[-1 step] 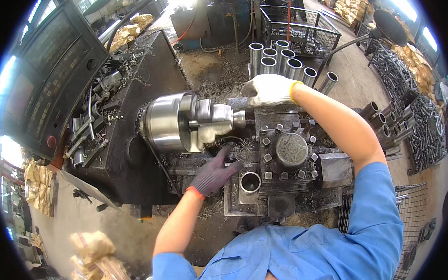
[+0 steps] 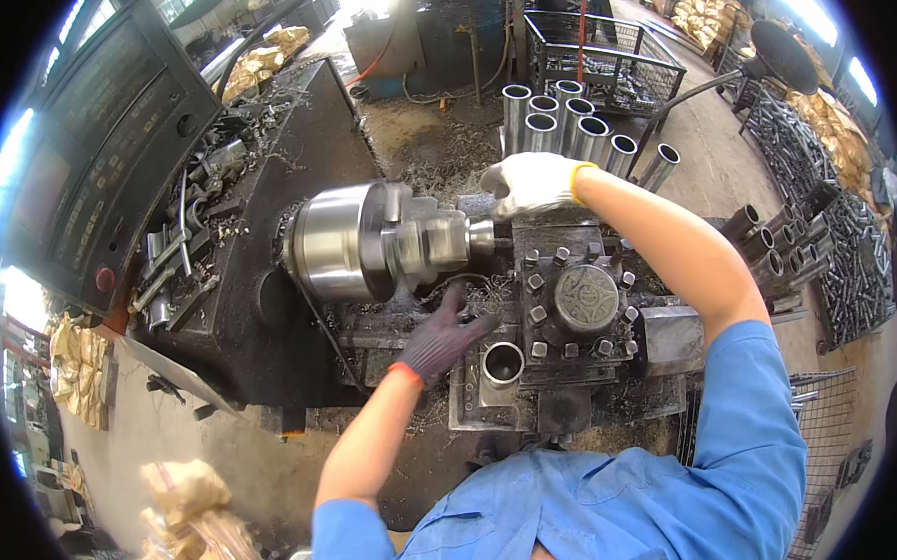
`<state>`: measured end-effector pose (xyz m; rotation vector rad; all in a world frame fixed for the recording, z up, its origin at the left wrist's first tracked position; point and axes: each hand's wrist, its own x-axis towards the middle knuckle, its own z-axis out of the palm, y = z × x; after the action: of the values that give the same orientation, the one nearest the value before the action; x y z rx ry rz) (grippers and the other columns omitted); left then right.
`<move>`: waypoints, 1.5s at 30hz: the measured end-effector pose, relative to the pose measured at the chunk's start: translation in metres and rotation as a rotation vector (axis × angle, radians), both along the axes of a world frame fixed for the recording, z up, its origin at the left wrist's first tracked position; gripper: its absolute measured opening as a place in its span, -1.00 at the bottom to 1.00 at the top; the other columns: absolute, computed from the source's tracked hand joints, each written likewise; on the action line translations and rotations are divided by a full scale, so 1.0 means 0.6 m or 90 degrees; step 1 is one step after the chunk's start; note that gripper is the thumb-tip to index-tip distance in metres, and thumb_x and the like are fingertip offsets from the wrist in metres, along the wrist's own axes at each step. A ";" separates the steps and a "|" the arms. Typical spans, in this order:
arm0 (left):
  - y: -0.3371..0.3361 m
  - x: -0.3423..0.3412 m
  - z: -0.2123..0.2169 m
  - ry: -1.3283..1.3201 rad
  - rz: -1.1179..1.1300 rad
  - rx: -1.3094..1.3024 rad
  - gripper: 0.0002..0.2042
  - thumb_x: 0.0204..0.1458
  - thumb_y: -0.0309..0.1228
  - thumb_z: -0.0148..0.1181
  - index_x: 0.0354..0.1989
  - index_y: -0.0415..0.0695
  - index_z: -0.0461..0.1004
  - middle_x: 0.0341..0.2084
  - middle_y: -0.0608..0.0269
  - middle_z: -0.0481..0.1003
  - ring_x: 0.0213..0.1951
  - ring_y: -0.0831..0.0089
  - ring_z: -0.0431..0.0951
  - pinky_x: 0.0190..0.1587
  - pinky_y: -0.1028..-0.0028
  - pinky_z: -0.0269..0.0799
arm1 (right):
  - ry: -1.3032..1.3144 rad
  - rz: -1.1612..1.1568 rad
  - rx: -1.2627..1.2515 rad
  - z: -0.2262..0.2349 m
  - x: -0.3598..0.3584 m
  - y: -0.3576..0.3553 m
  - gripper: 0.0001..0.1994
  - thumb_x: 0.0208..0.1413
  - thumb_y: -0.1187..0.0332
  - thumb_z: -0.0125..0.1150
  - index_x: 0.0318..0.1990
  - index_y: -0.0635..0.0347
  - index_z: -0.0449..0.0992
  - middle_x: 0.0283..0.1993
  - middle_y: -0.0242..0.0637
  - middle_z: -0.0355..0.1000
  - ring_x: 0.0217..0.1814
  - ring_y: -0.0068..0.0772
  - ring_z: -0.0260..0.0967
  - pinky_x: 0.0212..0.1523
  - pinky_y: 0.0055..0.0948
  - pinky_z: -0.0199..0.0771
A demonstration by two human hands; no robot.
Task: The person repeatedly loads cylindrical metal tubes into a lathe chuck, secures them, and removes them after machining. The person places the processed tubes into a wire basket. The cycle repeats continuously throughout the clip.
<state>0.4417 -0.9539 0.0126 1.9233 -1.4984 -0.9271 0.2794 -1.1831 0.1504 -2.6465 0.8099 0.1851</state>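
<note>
A lathe chuck (image 2: 342, 243) lies across the middle, its jaws (image 2: 427, 243) smeared by motion. A short steel workpiece end (image 2: 481, 237) sticks out of them toward the tool post (image 2: 583, 299). My left hand (image 2: 439, 342), in a dark glove with a red cuff, hovers below the jaws with fingers spread and nothing in them. An upright steel tube (image 2: 502, 364) stands on the carriage just beside it. Beyond the workpiece, my right hand (image 2: 538, 183), in a white glove with a yellow cuff, has its fingers curled; what they grip is hidden.
Several steel tubes (image 2: 592, 129) stand behind the lathe, near a wire-mesh bin (image 2: 604, 68). A lamp (image 2: 781, 57) reaches in at the right. More tubes (image 2: 767, 238) lie right of the carriage. A control panel (image 2: 113, 155) and loose metal parts (image 2: 181, 232) occupy the left.
The chuck jaws have turned and look more blurred. My left hand has shifted slightly right and up. My right hand stays in nearly the same place.
</note>
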 end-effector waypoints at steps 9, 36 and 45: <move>0.051 0.061 0.138 0.317 0.103 -0.366 -0.65 0.12 -0.46 0.43 0.07 -0.22 0.56 -0.18 0.17 0.66 -0.12 0.47 0.67 0.06 0.37 0.61 | 0.075 -0.081 0.405 -0.118 0.051 -0.077 -0.51 0.11 0.07 0.47 0.12 0.17 0.65 0.12 -0.13 0.61 -0.01 -0.19 0.61 -0.04 -0.21 0.70; -0.135 0.207 0.075 -0.603 0.155 -0.464 -0.45 0.18 0.08 0.23 0.23 0.02 0.56 0.26 0.20 0.54 0.39 0.10 0.40 0.55 0.03 0.05 | 0.226 0.049 0.639 -0.192 0.099 -0.115 -0.67 0.14 0.12 0.56 -0.14 0.20 0.78 -0.16 -0.19 0.71 -0.28 -0.37 0.61 -0.31 -0.33 0.63; -0.137 0.204 0.069 -0.564 0.184 -0.476 -0.40 0.21 0.19 0.18 0.15 -0.08 0.59 0.21 0.12 0.57 0.36 0.07 0.42 0.53 -0.02 0.06 | 0.222 -0.027 -0.036 -0.120 -0.071 -0.080 -0.41 -0.21 -0.14 0.53 -0.33 0.33 0.73 -0.41 -0.04 0.64 -0.36 0.02 0.61 -0.19 -0.08 0.61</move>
<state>0.5640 -1.0362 0.0538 1.9105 -1.5851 0.6534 0.2369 -1.2309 0.0786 -2.6844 0.9892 0.6337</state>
